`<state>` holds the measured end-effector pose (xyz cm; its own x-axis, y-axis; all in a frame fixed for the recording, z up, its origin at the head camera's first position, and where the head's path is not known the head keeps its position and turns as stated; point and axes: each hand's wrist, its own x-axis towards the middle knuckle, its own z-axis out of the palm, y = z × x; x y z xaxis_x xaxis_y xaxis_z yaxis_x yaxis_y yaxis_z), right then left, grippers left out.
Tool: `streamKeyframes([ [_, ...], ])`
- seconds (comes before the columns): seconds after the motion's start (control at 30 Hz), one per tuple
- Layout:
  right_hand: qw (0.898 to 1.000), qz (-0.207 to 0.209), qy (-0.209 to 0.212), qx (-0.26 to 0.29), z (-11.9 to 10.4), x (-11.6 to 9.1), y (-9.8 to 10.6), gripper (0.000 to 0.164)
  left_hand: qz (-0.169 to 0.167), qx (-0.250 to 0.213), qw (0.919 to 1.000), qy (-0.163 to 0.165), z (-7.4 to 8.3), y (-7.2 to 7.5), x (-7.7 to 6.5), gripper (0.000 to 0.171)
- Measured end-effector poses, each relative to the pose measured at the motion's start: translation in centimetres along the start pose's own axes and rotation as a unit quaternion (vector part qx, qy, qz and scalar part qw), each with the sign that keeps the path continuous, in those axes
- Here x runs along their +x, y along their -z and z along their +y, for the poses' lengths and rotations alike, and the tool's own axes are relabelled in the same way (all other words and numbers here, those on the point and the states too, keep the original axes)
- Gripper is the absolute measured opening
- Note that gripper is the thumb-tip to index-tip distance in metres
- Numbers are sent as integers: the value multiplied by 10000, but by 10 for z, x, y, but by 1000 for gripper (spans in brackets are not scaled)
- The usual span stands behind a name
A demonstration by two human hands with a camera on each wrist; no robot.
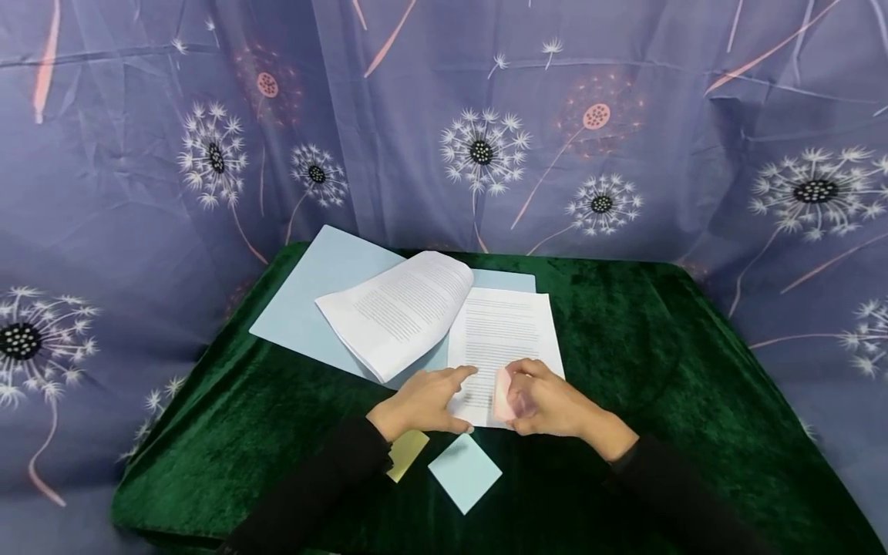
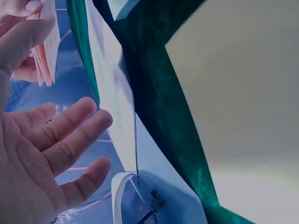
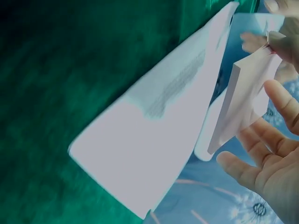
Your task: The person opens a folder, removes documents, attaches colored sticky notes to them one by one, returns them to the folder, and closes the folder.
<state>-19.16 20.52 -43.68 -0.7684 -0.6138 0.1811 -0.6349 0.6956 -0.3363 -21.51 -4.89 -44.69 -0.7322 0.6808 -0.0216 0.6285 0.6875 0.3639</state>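
Note:
A small pink sticky-note pad [image 1: 502, 395] is held upright by my right hand [image 1: 551, 402] over the lower part of a printed sheet [image 1: 502, 324]. In the left wrist view the pink pad's leaves [image 2: 44, 56] are slightly fanned. My left hand [image 1: 428, 399] faces it from the left, its fingers [image 2: 65, 140] spread and loosely extended, thumb close by the pad. Beneath the left wrist lies a yellow sticky note pad [image 1: 408, 455], partly hidden by the sleeve. A light blue square note pad [image 1: 465, 473] lies just in front of the hands.
Behind the hands, a curled stack of printed pages [image 1: 405, 308] lies turned to the left over a light blue folder [image 1: 305, 297]. Green velvet cloth [image 1: 638, 339] covers the table. A purple dandelion-print curtain [image 1: 402, 154] hangs behind and at both sides.

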Motion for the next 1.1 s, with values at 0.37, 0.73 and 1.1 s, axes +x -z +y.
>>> streamKeyframes([
  [0.37,9996,-154,162,187,-19,6,-15,38,256,142,9995,-78,6,-9,1,102],
  [0.73,9992,109,389,72,-21,10,-20,29,543,-80,9985,-50,8,-10,-2,85],
  [1.1,9989,263,213,331,-19,7,-24,30,775,-704,9940,-321,7,-12,-2,77],
])
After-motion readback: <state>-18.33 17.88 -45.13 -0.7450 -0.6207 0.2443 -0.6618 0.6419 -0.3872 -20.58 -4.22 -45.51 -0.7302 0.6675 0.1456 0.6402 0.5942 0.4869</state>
